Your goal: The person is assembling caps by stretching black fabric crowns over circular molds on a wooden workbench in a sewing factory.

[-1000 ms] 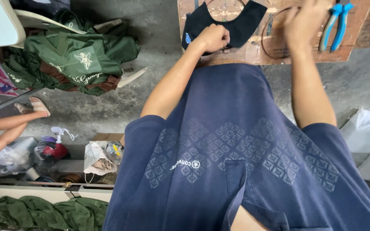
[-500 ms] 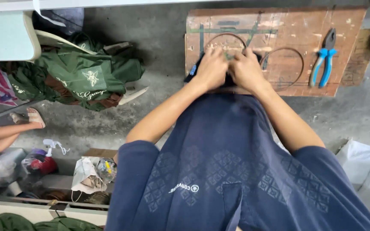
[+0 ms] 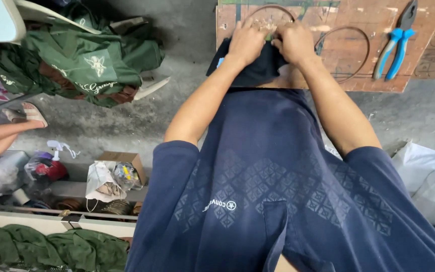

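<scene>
Concrete floor surrounds a scuffed wooden board (image 3: 358, 75), where blue-handled pliers (image 3: 394, 48) lie untouched. Left hand (image 3: 247, 43) and right hand (image 3: 294, 43) both clench the dark cloth (image 3: 250, 73), bunched against the board's near edge beside a wire loop (image 3: 351, 38); the work looks midway.

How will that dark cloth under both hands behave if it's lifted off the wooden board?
The dark cloth bunches and folds under the left hand and right hand, so it is probably floppy and would sag. Its edge already droops off the wooden board, which suggests it is light. It seems unlikely to roll or break.
</scene>
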